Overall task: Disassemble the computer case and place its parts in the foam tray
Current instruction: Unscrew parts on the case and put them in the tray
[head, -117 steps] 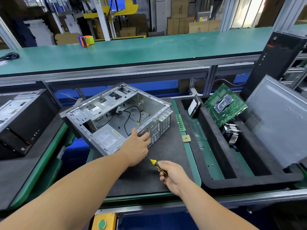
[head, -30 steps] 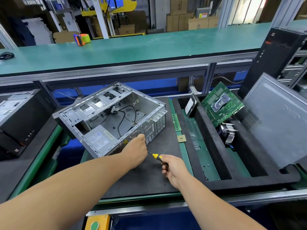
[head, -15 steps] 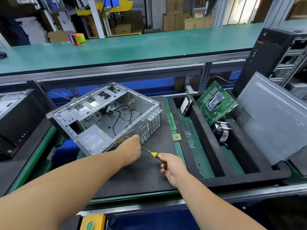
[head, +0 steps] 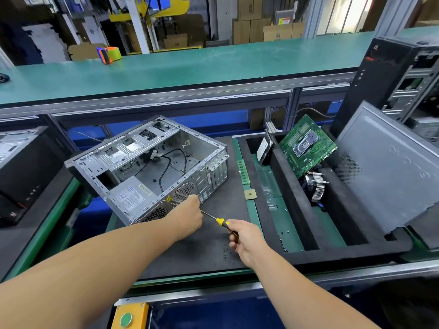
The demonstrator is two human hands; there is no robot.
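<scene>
1. The case (head: pixel 152 167) lies on its side on the dark mat (head: pixel 213 238) of the worktop, open face up, turned at an angle, left of the foam tray (head: pixel 294 205).
2. It is a bare grey metal shell: drive cage along the far-left side, black cables (head: pixel 171 162) looping across the floor, a labelled power supply (head: pixel 133 198) in the near corner, slot covers and vent mesh on the rear panel facing the person.
3. The left hand (head: pixel 187 219) rests against the rear panel by the mesh; its fingers are hidden behind the hand, so I cannot tell their pose.
4. The right hand (head: pixel 247 238) grips the handle of a yellow-and-black screwdriver (head: pixel 219 220), whose shaft runs up-left and vanishes behind the left hand; the tip is hidden.
5. In the tray stand a hard drive (head: pixel 264 148), a green motherboard (head: pixel 306 146) leaning, a heatsink (head: pixel 316 186) partly under it, and a grey side panel (head: pixel 389 167) tilted at the right.
6. A RAM stick (head: pixel 242 172) and a CPU (head: pixel 250 194) lie between case and tray.
7. Small dark specks on the mat and tray floor are too small to identify.
</scene>
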